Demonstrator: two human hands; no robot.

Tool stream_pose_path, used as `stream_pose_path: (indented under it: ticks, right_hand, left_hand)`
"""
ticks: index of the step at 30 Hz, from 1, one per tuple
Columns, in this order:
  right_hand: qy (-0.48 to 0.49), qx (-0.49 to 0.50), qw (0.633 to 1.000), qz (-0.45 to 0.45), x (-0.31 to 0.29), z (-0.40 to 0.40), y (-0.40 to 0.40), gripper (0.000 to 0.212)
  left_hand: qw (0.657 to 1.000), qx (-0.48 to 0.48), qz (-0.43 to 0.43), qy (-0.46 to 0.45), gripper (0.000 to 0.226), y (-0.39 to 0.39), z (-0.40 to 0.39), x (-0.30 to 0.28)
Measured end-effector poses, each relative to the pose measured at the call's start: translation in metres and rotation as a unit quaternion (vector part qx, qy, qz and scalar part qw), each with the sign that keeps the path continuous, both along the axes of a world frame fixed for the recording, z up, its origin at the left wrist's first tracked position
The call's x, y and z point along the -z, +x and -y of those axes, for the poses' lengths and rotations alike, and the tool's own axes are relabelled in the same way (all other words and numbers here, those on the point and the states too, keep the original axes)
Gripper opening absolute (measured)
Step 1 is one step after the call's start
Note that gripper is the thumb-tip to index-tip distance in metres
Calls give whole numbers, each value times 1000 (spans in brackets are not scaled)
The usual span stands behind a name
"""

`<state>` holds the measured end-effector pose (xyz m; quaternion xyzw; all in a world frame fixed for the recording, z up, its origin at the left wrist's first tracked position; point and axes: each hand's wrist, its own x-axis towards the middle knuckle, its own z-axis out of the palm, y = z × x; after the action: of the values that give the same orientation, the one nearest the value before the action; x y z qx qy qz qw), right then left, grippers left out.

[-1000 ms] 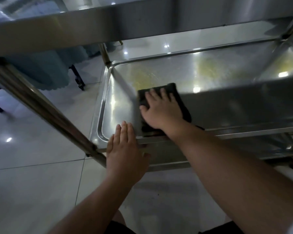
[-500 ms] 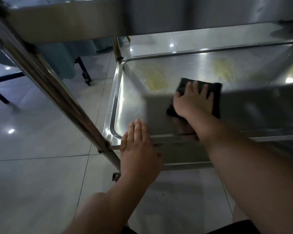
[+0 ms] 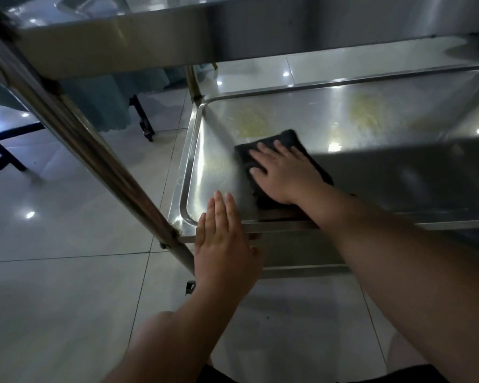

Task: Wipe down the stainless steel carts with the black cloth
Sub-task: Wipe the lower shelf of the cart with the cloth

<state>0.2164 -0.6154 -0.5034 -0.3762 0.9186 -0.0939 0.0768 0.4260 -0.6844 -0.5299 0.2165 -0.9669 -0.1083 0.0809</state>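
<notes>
Stainless steel cart (image 3: 194, 150), one in view from the head camera, is showing two shiny tray-shaped shelves with raised rounded rims, joined by round tubular posts. One black cloth (image 3: 282, 142), folded into a soft rectangle, is lying on the lower shelf near the cart's left front corner. One right hand (image 3: 285, 172) is pressing flat on that cloth, fingers straight and spread. One left hand (image 3: 224, 244) is resting on the cart's front rim, fingers straight and together, gripping nothing. Two yellowish smears are marking the shelf behind the cloth. Glossy square floor tiles (image 3: 67, 299) are surrounding the cart.
</notes>
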Motion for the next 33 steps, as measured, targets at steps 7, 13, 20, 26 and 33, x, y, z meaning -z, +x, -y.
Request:
stream_pose_path:
  ticks: [7, 13, 20, 26, 33]
  right_hand:
    - [53, 51, 997, 12, 3, -75, 1, 89]
    - [53, -9, 998, 22, 8, -78, 25, 92]
    - [33, -28, 999, 33, -1, 12, 18, 72]
    - [33, -90, 994, 54, -9, 114, 7, 65]
    - [-8, -260, 962, 88, -16, 70, 0, 51]
  left_hand:
    - [999, -4, 37, -1, 104, -3, 0, -5]
    - [998, -2, 63, 3, 110, -6, 2, -6]
    - [998, 11, 50, 20, 111, -3, 6, -3]
    - [999, 18, -25, 18, 115, 1, 2, 6]
    - [999, 9, -50, 7, 114, 2, 1, 10]
